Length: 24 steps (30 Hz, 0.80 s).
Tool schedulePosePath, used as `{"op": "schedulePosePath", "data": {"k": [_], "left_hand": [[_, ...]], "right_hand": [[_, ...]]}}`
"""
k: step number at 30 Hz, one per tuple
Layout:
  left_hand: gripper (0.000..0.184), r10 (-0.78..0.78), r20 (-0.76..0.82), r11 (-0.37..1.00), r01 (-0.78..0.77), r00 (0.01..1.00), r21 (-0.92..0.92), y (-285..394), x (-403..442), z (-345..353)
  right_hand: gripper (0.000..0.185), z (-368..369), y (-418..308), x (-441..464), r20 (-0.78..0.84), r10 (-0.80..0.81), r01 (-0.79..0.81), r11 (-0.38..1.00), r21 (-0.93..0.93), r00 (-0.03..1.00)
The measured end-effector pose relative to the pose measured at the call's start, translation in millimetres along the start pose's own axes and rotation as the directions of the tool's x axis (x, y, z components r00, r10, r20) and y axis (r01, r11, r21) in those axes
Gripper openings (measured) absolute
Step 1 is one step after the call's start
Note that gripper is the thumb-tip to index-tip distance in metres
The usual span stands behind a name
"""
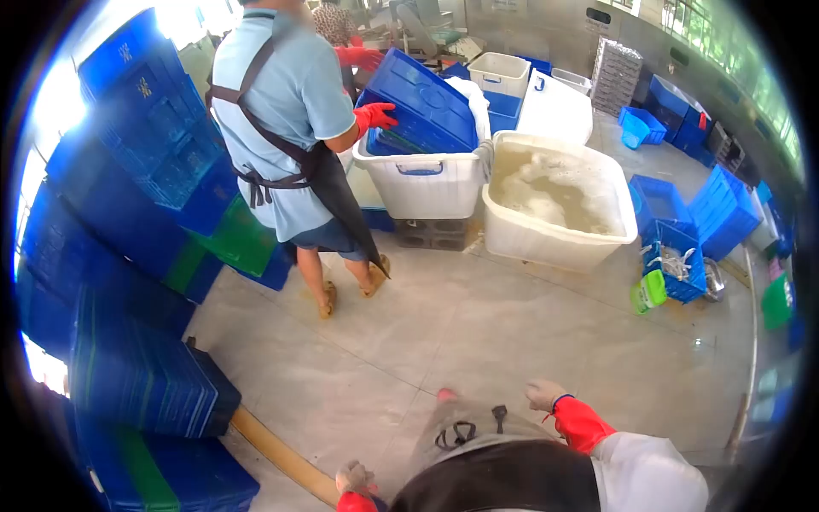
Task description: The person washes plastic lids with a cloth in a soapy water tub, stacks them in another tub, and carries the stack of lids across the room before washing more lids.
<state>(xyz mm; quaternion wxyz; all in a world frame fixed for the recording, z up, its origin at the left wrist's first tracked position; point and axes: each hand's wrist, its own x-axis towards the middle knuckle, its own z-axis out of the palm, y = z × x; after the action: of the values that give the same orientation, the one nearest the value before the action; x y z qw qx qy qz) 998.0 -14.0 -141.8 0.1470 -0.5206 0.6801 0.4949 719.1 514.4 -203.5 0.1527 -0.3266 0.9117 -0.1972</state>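
My left hand (pixel 354 478) hangs low at the bottom of the head view, fingers loosely curled, with no object visible in it. On the other side, my right hand (pixel 543 394) is held in front of my body, its fingers folded in and nothing seen in them. Both arms have red sleeves (pixel 583 425), and a dark apron (pixel 503 480) covers my front. Neither hand touches any container. The large white tub (pixel 554 253) of cloudy, foamy water stands on the floor well ahead of me.
A co-worker (pixel 277 128) in red gloves handles a blue crate (pixel 422 102) over a white tub (pixel 431 189). Blue crates (pixel 141 375) are stacked at left. On the right stand a blue basket (pixel 682 286), a green jug (pixel 650 292) and more blue crates (pixel 725 212).
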Motion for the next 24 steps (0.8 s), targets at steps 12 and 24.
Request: {"op": "schedulePosePath", "data": {"k": [12,24], "left_hand": [[0.054,0.435,0.411,0.736,-0.579,0.801,0.350,380.3,35.4,127.8],[0.056,0.697,0.425,0.529,-0.814,0.578,0.240,576.3,43.6,246.4]], "right_hand": [[0.026,-80.6,27.7,37.5,0.115,0.813,-0.659,0.370,0.655,0.571],[0.059,-235.2,140.8,227.8,-0.105,0.706,-0.535,0.616,0.578,0.700]]}}
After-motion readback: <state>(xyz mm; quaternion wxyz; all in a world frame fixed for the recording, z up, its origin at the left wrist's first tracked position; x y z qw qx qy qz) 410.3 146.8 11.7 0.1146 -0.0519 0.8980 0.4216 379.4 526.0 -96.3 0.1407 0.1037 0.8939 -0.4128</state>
